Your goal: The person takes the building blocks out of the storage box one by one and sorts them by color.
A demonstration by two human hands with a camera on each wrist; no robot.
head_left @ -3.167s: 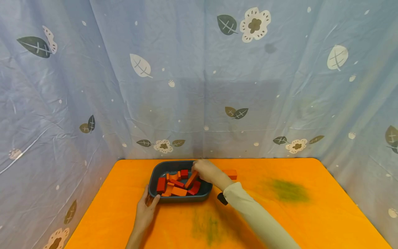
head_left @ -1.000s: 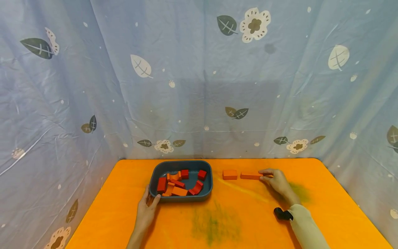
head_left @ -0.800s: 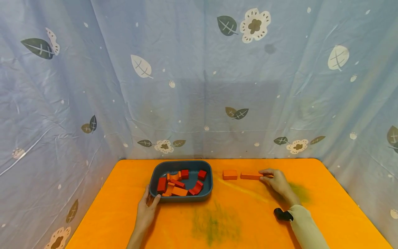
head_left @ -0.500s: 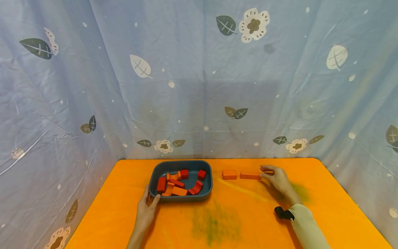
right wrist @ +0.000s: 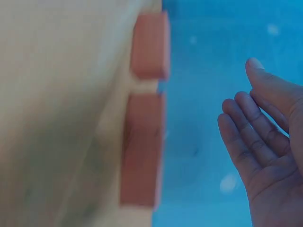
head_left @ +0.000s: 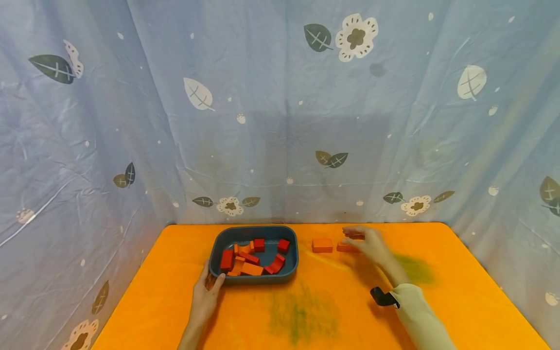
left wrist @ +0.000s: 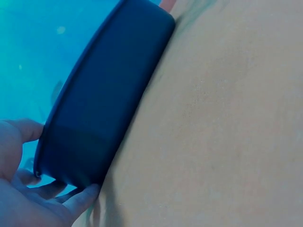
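Note:
My left hand [head_left: 205, 297] holds the front left corner of a dark grey-blue tray [head_left: 267, 280], thumb at the rim and fingers along the outer wall, also seen in the left wrist view. My right hand [head_left: 371, 245] is raised over a long orange block [head_left: 344, 247], fingers extended and nothing between them, overlapping the block's right part in the head view. A shorter orange block [head_left: 322, 245] lies just left of the long one, in line with it, with a small gap. In the right wrist view, the long block [right wrist: 141, 151] shows whole, apart from the palm.
The tray holds several red and orange blocks, among them a red cube [head_left: 283, 246], a red curved block [head_left: 276, 264] and an orange flat block [head_left: 252, 269]. A patterned blue curtain [head_left: 280, 146] encloses the orange table [head_left: 245, 316] at the back and sides.
My right hand carried a long orange block out of the tray and set it down right of the shorter one, then let go. It has now lifted and shifted left. The left hand stays put.

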